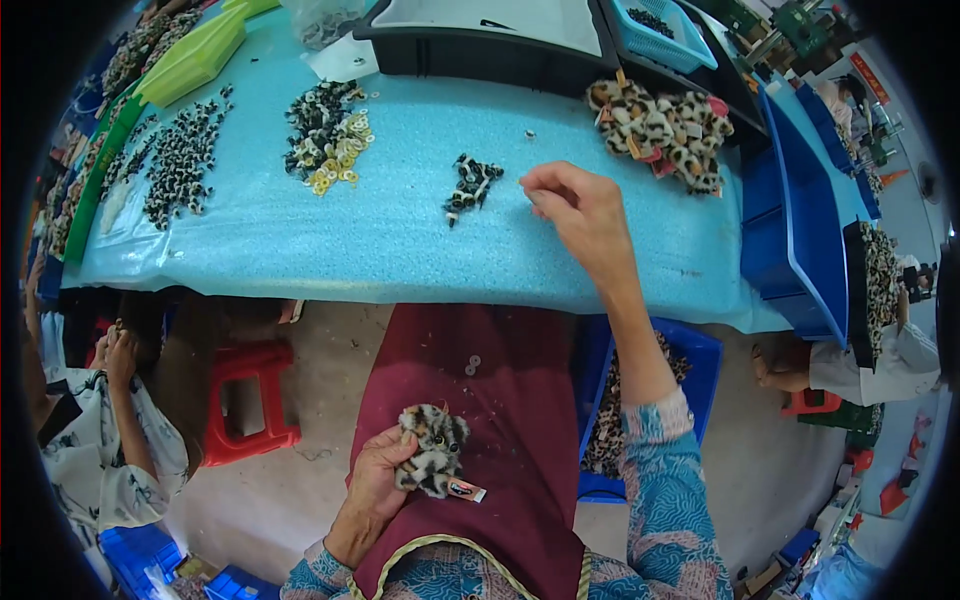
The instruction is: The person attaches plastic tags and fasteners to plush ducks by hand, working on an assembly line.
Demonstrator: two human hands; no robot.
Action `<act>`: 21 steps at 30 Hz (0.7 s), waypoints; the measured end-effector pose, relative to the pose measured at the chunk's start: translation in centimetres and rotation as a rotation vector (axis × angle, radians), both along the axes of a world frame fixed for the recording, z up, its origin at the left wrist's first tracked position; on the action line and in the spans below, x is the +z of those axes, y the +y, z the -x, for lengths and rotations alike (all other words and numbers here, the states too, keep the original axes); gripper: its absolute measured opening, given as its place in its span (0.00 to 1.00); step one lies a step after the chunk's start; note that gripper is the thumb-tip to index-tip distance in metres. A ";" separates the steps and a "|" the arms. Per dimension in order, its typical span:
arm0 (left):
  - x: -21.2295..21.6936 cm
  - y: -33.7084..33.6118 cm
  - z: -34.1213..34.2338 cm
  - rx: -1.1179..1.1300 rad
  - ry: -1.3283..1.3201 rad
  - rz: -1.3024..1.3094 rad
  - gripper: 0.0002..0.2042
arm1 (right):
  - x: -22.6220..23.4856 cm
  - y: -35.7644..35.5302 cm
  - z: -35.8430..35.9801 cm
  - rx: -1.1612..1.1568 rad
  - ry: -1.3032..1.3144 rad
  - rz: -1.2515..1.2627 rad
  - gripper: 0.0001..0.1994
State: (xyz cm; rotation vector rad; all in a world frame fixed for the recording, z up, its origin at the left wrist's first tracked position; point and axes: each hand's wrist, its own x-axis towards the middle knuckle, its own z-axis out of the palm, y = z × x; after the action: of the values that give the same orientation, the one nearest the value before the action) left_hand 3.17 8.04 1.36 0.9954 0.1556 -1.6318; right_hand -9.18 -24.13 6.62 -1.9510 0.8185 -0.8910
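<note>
My left hand (380, 468) is closed around a small spotted plush toy (432, 462) over my lap. The toy is black, white and brown, with a yellow eye and a paper tag (466, 490) hanging at its lower side. Above the blue-covered table (400, 240), my right hand (580, 208) is raised with thumb and fingers pinched together; whatever may be between them is too small to make out. Just left of that hand lies a small heap of black plastic toy eyes (470, 185). Two pale washers (472, 366) rest on my dark red apron (400, 370).
Spotted plush toys (665, 130) are heaped at the table's right. Small black, white and yellow parts (325, 135) lie left of centre. A blue bin (795, 230) stands at the right edge, a black tray (490, 55) at the back. Other people sit on both sides.
</note>
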 end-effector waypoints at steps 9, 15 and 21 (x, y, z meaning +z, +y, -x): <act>-0.6 0.4 -0.8 0.088 0.054 0.000 0.15 | 0.9 -2.6 -3.8 0.070 0.415 0.364 0.12; -0.2 -0.2 -0.6 0.099 0.046 -0.006 0.16 | 0.1 -3.3 -3.2 0.036 0.294 0.326 0.10; -0.8 0.4 -0.5 0.079 0.048 0.003 0.17 | -0.2 -3.7 -1.6 0.047 0.204 0.147 0.08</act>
State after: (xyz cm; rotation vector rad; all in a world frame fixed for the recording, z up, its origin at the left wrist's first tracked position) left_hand 3.72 8.42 0.58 0.9370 0.2219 -1.5840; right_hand -7.56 -27.81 6.41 -2.2077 0.8393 -0.7512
